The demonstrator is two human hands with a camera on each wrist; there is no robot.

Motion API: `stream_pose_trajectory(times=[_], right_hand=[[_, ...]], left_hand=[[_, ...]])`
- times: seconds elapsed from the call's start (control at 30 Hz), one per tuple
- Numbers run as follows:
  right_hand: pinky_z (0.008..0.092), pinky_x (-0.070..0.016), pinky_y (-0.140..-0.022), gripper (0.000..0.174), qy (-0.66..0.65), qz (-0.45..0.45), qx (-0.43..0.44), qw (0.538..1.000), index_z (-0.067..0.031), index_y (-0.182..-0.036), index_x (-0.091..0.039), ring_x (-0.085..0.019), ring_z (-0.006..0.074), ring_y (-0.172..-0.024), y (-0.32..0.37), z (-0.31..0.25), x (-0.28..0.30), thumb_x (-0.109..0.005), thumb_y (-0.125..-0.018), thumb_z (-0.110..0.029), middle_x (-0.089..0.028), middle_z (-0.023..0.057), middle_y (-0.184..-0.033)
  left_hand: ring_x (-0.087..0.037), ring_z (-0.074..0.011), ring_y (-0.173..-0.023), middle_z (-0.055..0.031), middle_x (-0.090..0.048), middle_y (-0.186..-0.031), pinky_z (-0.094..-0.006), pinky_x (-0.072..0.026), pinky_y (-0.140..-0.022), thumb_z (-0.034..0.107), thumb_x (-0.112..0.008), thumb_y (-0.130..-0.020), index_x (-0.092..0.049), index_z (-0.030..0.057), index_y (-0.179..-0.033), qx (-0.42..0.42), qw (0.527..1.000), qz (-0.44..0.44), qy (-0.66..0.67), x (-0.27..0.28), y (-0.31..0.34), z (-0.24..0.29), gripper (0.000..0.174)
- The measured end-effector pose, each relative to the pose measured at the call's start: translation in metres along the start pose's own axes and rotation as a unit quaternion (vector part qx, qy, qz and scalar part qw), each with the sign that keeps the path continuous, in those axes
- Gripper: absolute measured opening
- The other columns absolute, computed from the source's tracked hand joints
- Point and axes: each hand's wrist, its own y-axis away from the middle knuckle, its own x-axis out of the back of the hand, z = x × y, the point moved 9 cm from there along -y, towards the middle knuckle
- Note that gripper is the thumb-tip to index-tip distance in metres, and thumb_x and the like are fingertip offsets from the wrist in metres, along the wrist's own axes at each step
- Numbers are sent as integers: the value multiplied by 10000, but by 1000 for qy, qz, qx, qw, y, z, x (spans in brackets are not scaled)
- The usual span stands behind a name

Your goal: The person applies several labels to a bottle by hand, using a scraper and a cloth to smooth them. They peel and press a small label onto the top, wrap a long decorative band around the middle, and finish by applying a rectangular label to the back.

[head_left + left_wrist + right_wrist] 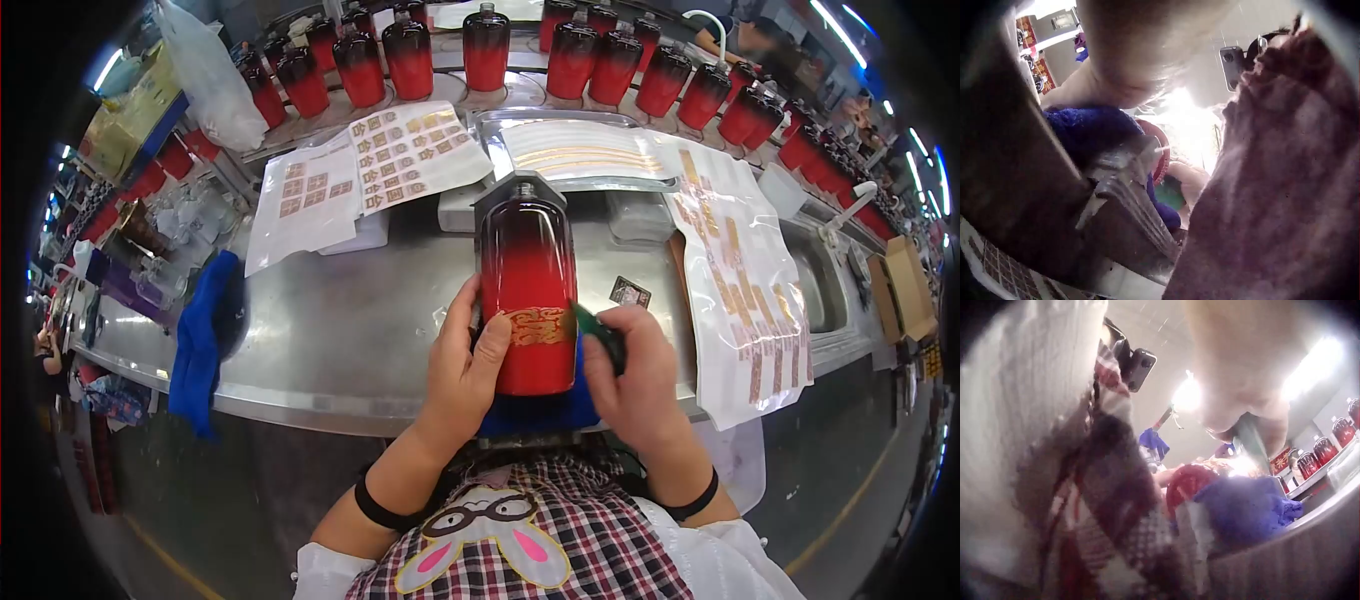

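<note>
In the head view a glossy bottle (525, 265), black at the top and fading to red, leans back over the near edge of the steel table. A gold patterned decal (540, 327) lies across its lower front. My left hand (460, 365) grips the bottle's left side, thumb on the front beside the decal. On the other side, my right hand (640, 375) pinches a flat green scraper (607, 340), its tip right at the decal's right end. The right wrist view also shows the scraper (1249, 439) between the fingers. Under the bottle lies a blue cloth (540, 415).
Decal sheets (415, 155) lie behind at the left, more sheets (745, 290) at the right by a sink (825, 285). A small dark decal piece (630, 292) sits on the table. Several similar bottles (487, 50) line the back; a blue towel (200, 345) hangs left.
</note>
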Motion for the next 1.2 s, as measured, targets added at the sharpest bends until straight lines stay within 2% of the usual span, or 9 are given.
stream_pose_trajectory(times=[0.07,0.2,0.27,0.3,0.43,0.5,0.7,0.87,1.2], right_hand=[[312,-479,-609,233,15,5,121,993,9,-1055,-576,-617,227,-672,-4,-22,1,-680,-848,-20,-613,144,-824],[267,-485,-668,228,-184,-67,-135,971,7,-1084,-575,-602,137,-732,2,19,2,-662,-887,-64,-636,81,-845],[260,-486,-671,214,-241,-33,-200,949,7,-1081,-573,-588,108,-740,10,36,-4,-650,-901,-78,-637,66,-846],[257,-487,-672,207,-270,-17,-231,935,6,-1079,-572,-581,94,-744,15,45,-8,-644,-908,-85,-637,59,-846],[257,-489,-676,196,-242,-22,-224,944,2,-1072,-573,-583,91,-745,16,47,-12,-637,-920,-104,-640,57,-848],[264,-490,-671,197,-225,-30,-215,950,5,-1070,-572,-585,96,-741,16,46,-12,-633,-924,-112,-642,62,-844],[277,-490,-662,208,-219,-27,-212,952,12,-1068,-566,-589,109,-734,16,46,-11,-630,-930,-129,-644,74,-831],[276,-487,-661,212,-217,-27,-211,953,12,-1065,-563,-582,109,-731,17,48,-13,-633,-929,-135,-639,71,-831],[277,-485,-660,213,-220,-16,-207,953,8,-1062,-566,-577,111,-730,17,50,-14,-644,-920,-131,-631,67,-825]], left_hand=[[-538,-243,-1205,-214,-518,-1350,-334,-421,-1012,356,-504,-1027,-350,-101,-1422,3,1000,3,-4,-1,-1,-1,623],[-506,-283,-1246,-238,-526,-1341,-356,-402,-1035,348,-505,-1026,-332,-100,-1430,34,999,3,27,-3,-2,2,627],[-456,-320,-1293,-231,-525,-1358,-429,-329,-1089,354,-538,-1001,-365,-69,-1433,-40,990,66,-120,7,6,8,629],[-431,-338,-1317,-228,-524,-1367,-466,-292,-1117,357,-555,-988,-382,-53,-1435,-76,973,99,-193,11,12,13,631],[-354,-418,-1350,-187,-534,-1390,-593,-57,-1154,438,-594,-919,-458,-16,-1408,-254,815,-61,-518,-58,38,73,681],[-376,-401,-1335,-185,-552,-1372,-589,-86,-1153,466,-603,-909,-456,-9,-1412,-268,782,-28,-562,-54,39,71,707],[-362,-404,-1334,-194,-573,-1333,-599,-113,-1142,541,-555,-923,-449,-31,-1412,-190,815,-9,-547,-21,46,57,759],[-320,-419,-1357,-267,-514,-1361,-612,-110,-1133,564,-543,-922,-441,-52,-1415,-224,795,-13,-563,-36,41,63,795],[-351,-395,-1351,-221,-506,-1397,-597,-97,-1146,502,-661,-849,-429,-39,-1425,-264,792,-39,-550,-48,41,73,824]])
